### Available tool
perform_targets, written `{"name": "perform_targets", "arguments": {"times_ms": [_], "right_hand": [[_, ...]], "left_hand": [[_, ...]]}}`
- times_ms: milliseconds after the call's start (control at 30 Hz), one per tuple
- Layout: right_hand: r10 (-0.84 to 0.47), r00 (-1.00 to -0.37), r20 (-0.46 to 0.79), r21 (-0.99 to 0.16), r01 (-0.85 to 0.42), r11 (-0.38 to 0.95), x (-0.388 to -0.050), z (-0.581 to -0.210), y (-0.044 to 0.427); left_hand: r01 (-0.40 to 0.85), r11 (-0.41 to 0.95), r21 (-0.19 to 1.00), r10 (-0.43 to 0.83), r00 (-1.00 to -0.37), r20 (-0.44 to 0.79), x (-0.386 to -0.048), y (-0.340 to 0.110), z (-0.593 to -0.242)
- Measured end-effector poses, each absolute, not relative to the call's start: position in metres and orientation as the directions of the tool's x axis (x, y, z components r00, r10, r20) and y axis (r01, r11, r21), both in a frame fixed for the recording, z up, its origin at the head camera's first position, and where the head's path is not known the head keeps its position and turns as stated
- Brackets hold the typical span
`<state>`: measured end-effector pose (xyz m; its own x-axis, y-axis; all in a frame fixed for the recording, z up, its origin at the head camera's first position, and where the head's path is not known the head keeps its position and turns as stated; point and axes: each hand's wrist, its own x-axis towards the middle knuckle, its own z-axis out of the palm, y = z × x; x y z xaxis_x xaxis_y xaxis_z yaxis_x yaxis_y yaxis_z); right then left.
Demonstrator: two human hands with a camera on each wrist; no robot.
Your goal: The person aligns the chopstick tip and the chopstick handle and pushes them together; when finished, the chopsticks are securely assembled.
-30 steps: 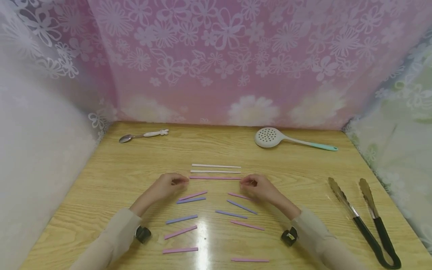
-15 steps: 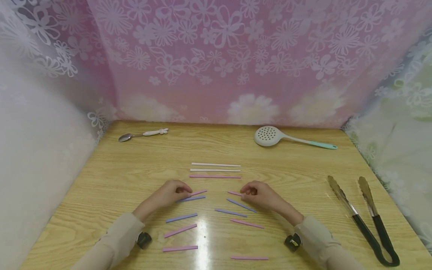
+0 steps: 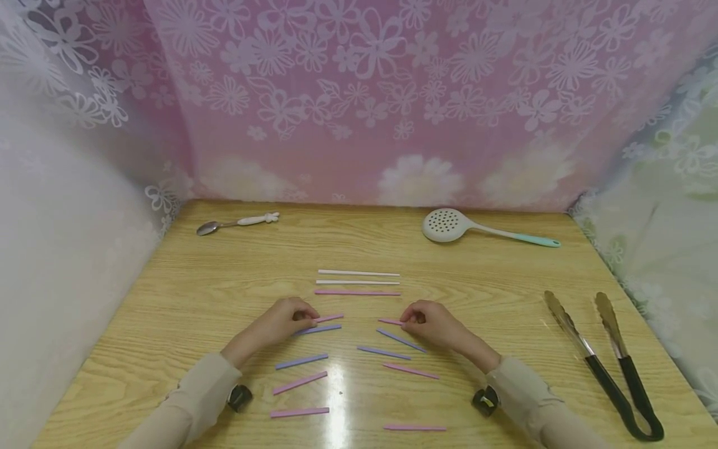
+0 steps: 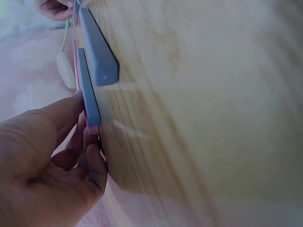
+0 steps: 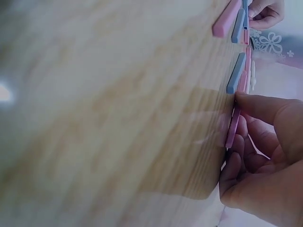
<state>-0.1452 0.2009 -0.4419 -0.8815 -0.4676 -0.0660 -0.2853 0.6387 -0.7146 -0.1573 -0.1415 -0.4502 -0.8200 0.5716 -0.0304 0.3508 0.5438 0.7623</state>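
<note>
The left hand (image 3: 288, 318) has shifted toward the near edge of the table (image 3: 493, 280); its grip is now clamped, thumb against fingers, on the left pink piece (image 3: 330, 318). Midway between the left and right edges, the long pink stick (image 3: 357, 292) lies released, roughly parallel to the far edge. The right pink piece (image 3: 390, 322), apart from the left one, is pinched by the right hand (image 3: 430, 322), likewise shifted nearward. Work appears transferred to this pair.
</note>
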Motion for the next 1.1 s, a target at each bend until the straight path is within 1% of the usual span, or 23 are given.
{"name": "perform_targets", "arguments": {"times_ms": [133, 300, 433, 567, 867, 1100], "right_hand": [[-0.457, -0.888, -0.055, -0.716, -0.284, 0.638, -0.144, -0.442, 0.200], [-0.449, -0.893, -0.027, -0.756, -0.275, 0.593, -0.140, -0.439, 0.193], [-0.456, -0.889, 0.043, -0.791, -0.310, 0.528, -0.136, -0.432, 0.184], [-0.446, -0.889, 0.102, -0.804, -0.338, 0.489, -0.135, -0.423, 0.176], [-0.439, -0.896, 0.070, -0.819, -0.303, 0.488, -0.134, -0.415, 0.170], [-0.431, -0.898, 0.091, -0.817, -0.315, 0.483, -0.133, -0.416, 0.171]], "left_hand": [[0.363, 0.546, 0.755, 0.564, -0.825, -0.011, -0.156, -0.141, -0.449], [0.393, 0.513, 0.763, 0.558, -0.829, 0.052, -0.153, -0.136, -0.445], [0.419, 0.475, 0.774, 0.557, -0.824, 0.105, -0.151, -0.130, -0.439], [0.428, 0.464, 0.776, 0.558, -0.821, 0.119, -0.149, -0.126, -0.432], [0.426, 0.456, 0.782, 0.560, -0.820, 0.120, -0.148, -0.119, -0.426], [0.418, 0.460, 0.784, 0.550, -0.827, 0.118, -0.147, -0.119, -0.426]]}}
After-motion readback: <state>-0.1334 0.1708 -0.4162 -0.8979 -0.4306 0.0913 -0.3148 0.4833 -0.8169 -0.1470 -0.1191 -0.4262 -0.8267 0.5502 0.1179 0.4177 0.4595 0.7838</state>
